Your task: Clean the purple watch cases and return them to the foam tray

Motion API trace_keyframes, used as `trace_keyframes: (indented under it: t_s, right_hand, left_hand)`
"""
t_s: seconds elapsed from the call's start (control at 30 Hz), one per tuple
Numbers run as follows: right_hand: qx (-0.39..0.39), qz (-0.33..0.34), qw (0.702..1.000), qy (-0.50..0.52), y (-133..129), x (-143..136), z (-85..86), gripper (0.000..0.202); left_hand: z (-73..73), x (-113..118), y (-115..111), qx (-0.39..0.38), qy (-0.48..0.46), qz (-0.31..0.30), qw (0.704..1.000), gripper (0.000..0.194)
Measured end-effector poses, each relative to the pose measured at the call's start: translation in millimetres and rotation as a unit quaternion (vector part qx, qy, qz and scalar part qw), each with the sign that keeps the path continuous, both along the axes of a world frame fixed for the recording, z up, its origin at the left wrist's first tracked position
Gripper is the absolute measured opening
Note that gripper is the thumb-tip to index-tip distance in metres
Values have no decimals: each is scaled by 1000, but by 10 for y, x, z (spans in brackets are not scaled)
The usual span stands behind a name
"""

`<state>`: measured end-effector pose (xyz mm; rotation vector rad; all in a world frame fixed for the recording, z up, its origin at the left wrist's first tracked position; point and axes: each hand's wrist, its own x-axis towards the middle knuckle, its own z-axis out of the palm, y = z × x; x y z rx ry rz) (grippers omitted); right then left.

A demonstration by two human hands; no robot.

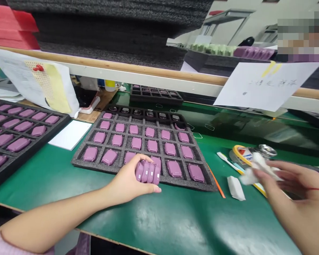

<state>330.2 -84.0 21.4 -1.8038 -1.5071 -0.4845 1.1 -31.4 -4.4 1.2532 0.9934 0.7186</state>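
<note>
My left hand [127, 182] is closed around a stack of several small purple casings [148, 172], their edges with small pale slots facing me. It hovers over the front edge of a black foam tray [211, 184], where more purple casings [136, 143] lie one to a compartment. To the right, my right hand [299, 187] pinches a crumpled white tissue [260, 166] between thumb and fingers. Below that tissue are a toothbrush [225, 159] with a white head and a yellow-rimmed container with a metal top [267, 150]. A folded white wad [235, 188] lies beside them on the green bench.
A second foam tray [61, 127] of purple casings stands at left, near a white paper pad [70, 134]. An orange stick [216, 182] lies along the middle tray's right side. Overhead runs a shelf [149, 76] with black foam stacked on it and a hanging paper [266, 85].
</note>
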Motion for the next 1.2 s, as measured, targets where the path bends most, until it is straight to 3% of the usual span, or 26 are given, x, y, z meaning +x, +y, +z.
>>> trace_keyframes:
  t_s: [0.03, 0.07, 0.13, 0.2, 0.27, 0.33, 0.43, 0.63, 0.77, 0.9, 1.0, 1.1, 1.17, 1.2]
  right_hand:
    - [-6, 63, 998, -26, 22, -250, 54, 16]
    - [-26, 175, 983, -42, 46, -507, 85, 10]
    - [-34, 367, 929, -26, 107, -968, 81, 7]
    - [-54, 458, 887, 5, 190, -1272, 20, 12]
    - [-73, 496, 865, 21, 289, -1395, -46, 12]
    - [-77, 508, 857, 27, 384, -1392, -84, 9]
    - [-52, 492, 868, 41, 467, -1333, -90, 11]
    - [-36, 486, 872, 47, 412, -1373, -122, 12]
    - [-56, 398, 910, 102, 466, -1308, -185, 7]
    - [-103, 323, 920, 198, 526, -1143, -219, 8]
    - [-205, 324, 885, 262, 519, -1035, -182, 20]
    - [-360, 404, 818, 195, 476, -985, -116, 21]
    - [-361, 435, 814, 132, 430, -989, -81, 17]
    - [-330, 438, 828, 116, 403, -1005, -70, 37]
  left_hand:
    - [2, -3, 0, 4, 2, -1, 1000, 60]
    - [6, -4, 1, 11, 5, -2, 1000, 60]
    - [17, -4, 8, 31, 17, -2, 999, 60]
    - [30, 2, 22, 46, 27, -4, 999, 60]
    - [42, 11, 39, 46, 26, -4, 999, 59]
    - [49, 22, 50, 35, 14, -1, 999, 59]
    - [47, 37, 49, 11, 14, 2, 1000, 60]
    - [34, 47, 34, 10, 3, 2, 1000, 60]
    - [19, 32, 19, 13, 24, 14, 1000, 60]
    - [-8, 13, -9, 5, -9, 22, 1000, 60]
    - [9, 5, -34, 3, -28, 24, 999, 61]
    - [70, -1, -70, 5, -58, 15, 998, 63]
    - [112, -4, -99, 5, -74, 7, 997, 62]
    - [128, -5, -114, 6, -79, 5, 997, 62]
